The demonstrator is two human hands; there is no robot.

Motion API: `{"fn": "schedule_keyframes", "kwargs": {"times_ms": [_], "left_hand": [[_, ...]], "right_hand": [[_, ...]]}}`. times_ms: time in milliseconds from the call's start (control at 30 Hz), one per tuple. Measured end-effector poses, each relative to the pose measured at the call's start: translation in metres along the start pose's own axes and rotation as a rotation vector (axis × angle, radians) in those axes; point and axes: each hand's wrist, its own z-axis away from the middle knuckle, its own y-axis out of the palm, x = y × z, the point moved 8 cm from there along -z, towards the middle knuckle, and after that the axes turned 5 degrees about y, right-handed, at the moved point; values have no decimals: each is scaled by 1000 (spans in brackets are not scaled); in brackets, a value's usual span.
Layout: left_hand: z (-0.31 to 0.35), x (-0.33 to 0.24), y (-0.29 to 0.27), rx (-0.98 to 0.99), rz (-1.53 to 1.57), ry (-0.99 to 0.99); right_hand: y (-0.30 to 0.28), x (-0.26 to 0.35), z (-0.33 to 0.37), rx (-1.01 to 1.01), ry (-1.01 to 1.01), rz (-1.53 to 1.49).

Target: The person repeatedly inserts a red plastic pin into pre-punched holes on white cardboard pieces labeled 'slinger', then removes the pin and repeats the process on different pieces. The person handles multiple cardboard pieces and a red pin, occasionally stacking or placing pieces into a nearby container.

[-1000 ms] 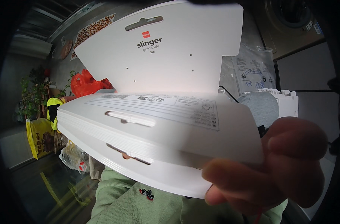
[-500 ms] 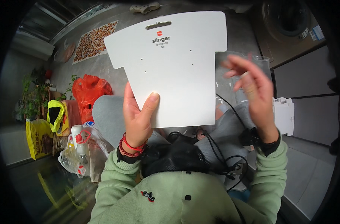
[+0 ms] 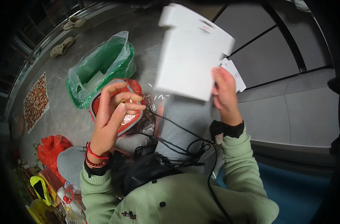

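My right hand (image 3: 225, 94) grips the lower right edge of a white T-shaped cardboard hanger card (image 3: 188, 56), held up on a tilt and slightly blurred. My left hand (image 3: 115, 112) is empty, its fingers loosely bent and apart. Beneath it sits a red container with a grey rim (image 3: 96, 108), partly hidden by the hand, with something pale and shiny inside. Just beyond my right hand, more white cards (image 3: 235, 75) stand against the dark cabinet, partly covered by the held card.
A green bin with a clear liner (image 3: 130, 56) stands ahead left. Small white bits (image 3: 160, 98) litter the floor. Black cords (image 3: 177, 127) cross my lap. Red and clear bags (image 3: 52, 149) lie at left, below a speckled mat (image 3: 36, 102). Dark cabinets (image 3: 267, 44) line the right.
The card has passed from my left hand to my right and moved rightward. My left hand has let go. The view has turned right, bringing the green bin and red container into sight.
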Motion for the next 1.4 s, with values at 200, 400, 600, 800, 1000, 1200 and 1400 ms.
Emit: {"fn": "schedule_keyframes", "kwargs": {"times_ms": [200, 400, 600, 800, 1000, 1200, 1400], "left_hand": [[4, 20, -28, -9, -36, -85], [5, 22, -50, -84, -42, -139], [18, 13, -85, -95, -111, -157], [30, 4, -178, -290, -331, -229], [-22, 35, -263, -209, -936, -318], [-101, 151, -321, 94, -1125, -348], [-71, 285, -424, 129, -1415, -716]], "right_hand": [[-195, -27, 18, -803, 49, 82], [-288, -75, 25, -890, 267, 355], [-279, -15, 3, -742, 332, 1744], [-137, 44, -67, -399, -57, 1479], [28, 15, -114, -2, -199, 1349], [98, -56, -121, 266, -136, 1300], [74, -83, -127, 300, 140, 1196]]}}
